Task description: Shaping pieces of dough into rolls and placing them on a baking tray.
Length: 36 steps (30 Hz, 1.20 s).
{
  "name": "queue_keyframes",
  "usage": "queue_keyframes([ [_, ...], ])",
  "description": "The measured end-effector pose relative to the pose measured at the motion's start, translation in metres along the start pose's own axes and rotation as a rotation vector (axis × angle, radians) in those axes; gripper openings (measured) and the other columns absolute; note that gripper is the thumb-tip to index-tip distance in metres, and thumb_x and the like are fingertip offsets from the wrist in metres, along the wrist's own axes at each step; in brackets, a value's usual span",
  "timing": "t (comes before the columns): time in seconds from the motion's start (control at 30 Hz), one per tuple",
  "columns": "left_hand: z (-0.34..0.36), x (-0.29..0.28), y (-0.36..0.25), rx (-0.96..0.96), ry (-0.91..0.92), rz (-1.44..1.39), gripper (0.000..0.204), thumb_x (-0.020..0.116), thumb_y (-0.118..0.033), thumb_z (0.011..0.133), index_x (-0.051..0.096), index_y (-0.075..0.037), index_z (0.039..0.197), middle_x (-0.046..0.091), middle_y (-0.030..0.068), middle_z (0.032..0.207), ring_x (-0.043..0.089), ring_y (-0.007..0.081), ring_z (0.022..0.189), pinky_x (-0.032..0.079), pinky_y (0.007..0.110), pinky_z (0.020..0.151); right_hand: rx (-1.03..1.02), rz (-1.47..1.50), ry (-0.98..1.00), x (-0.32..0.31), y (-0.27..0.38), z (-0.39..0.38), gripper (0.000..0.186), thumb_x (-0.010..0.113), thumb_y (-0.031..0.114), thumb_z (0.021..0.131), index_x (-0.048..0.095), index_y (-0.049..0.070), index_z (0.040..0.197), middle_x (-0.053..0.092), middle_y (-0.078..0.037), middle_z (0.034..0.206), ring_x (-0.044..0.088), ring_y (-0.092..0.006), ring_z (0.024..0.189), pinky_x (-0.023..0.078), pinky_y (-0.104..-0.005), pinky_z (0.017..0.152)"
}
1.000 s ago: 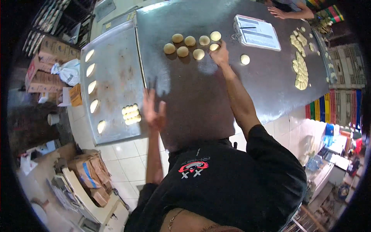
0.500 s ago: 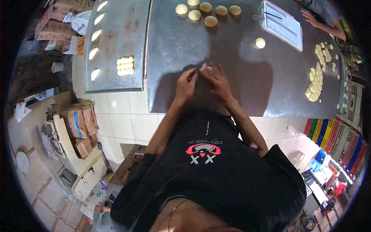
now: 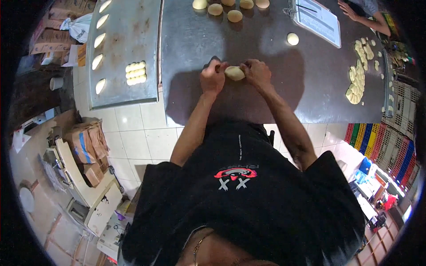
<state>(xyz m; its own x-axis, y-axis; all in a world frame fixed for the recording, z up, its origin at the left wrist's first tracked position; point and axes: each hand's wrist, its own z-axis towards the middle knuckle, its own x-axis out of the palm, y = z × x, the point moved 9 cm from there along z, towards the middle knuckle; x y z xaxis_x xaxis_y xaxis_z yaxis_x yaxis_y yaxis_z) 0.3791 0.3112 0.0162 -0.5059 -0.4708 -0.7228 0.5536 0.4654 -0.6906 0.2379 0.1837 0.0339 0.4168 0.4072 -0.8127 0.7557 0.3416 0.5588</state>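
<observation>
A flattened oval piece of dough [image 3: 234, 73] is stretched between my two hands above the dark metal table [image 3: 191, 102]. My left hand [image 3: 213, 80] is curled closed at the dough's left end. The thumb and fingers of my right hand [image 3: 258, 73] pinch its right end. Past my hands, several round dough balls [image 3: 234, 16] sit at the far side of the table. One lone dough ball [image 3: 293, 39] lies farther right, near a clipboard [image 3: 317, 22] with papers and a pen.
On the left, a metal tray [image 3: 124, 95] carries several spindle-shaped dough pieces [image 3: 98, 61] and a block of small dough rolls [image 3: 136, 73]. Toward the right edge lie many small dough pieces [image 3: 356, 84]. A co-worker's hand [image 3: 348, 10] rests at the far right. Coloured crates [image 3: 377, 142] stand beyond.
My hands were low over the table with fingers apart and little dough showing; now both have closed on the oval dough, which shows plainly between them. The view has shifted slightly.
</observation>
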Motion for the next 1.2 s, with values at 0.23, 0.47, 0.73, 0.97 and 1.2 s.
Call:
queue_keyframes([
  [0.23,-0.066,-0.030,0.012,0.016,-0.203,-0.489,0.022,0.057,-0.024,0.101,0.061,-0.005,0.091,0.063,0.0136,0.073,0.063,0.0294,0.065,0.048,0.038,0.060,-0.772,-0.033,-0.180,0.037,0.053,0.028,0.022,0.060,0.025,0.095,0.058,0.004,0.097,0.063,-0.014,0.102,0.059,-0.0338,0.097,0.044,-0.0463,0.085],
  [0.47,-0.080,-0.037,0.023,-0.068,-0.145,-0.461,0.018,0.062,-0.018,0.095,0.061,-0.001,0.089,0.061,0.0121,0.073,0.062,0.0257,0.065,0.048,0.034,0.060,-1.407,-0.423,0.150,0.090,0.124,0.001,0.019,0.066,0.020,0.082,0.055,0.011,0.094,0.055,-0.007,0.101,0.050,-0.0239,0.096,0.037,-0.0405,0.086],
  [0.73,-0.061,-0.034,-0.022,0.297,-0.304,-0.297,0.024,0.064,-0.005,0.083,0.063,-0.006,0.108,0.066,0.0129,0.102,0.062,0.0328,0.085,0.050,0.040,0.076,-1.170,-0.117,-0.015,0.071,0.123,0.018,0.010,0.057,0.016,0.092,0.059,0.009,0.098,0.056,-0.007,0.095,0.052,-0.0277,0.095,0.038,-0.0427,0.088],
  [0.97,-0.048,-0.012,-0.035,0.407,-0.045,-0.027,0.036,0.067,0.000,0.078,0.063,-0.008,0.113,0.067,0.0080,0.110,0.060,0.0294,0.095,0.040,0.042,0.086,-0.713,-0.148,-0.295,0.033,0.050,0.041,0.013,0.055,0.018,0.095,0.060,0.007,0.099,0.060,-0.009,0.099,0.055,-0.0305,0.094,0.039,-0.0435,0.086],
  [1.2,-0.020,-0.025,-0.015,0.429,-0.165,-0.075,0.027,0.079,-0.014,0.074,0.067,-0.013,0.098,0.070,-0.0013,0.091,0.061,0.0226,0.086,0.038,0.039,0.078,-0.583,0.439,0.107,0.005,-0.009,-0.017,0.026,0.077,0.022,0.088,0.071,0.006,0.107,0.067,-0.005,0.101,0.065,-0.0152,0.094,0.055,-0.0337,0.078],
])
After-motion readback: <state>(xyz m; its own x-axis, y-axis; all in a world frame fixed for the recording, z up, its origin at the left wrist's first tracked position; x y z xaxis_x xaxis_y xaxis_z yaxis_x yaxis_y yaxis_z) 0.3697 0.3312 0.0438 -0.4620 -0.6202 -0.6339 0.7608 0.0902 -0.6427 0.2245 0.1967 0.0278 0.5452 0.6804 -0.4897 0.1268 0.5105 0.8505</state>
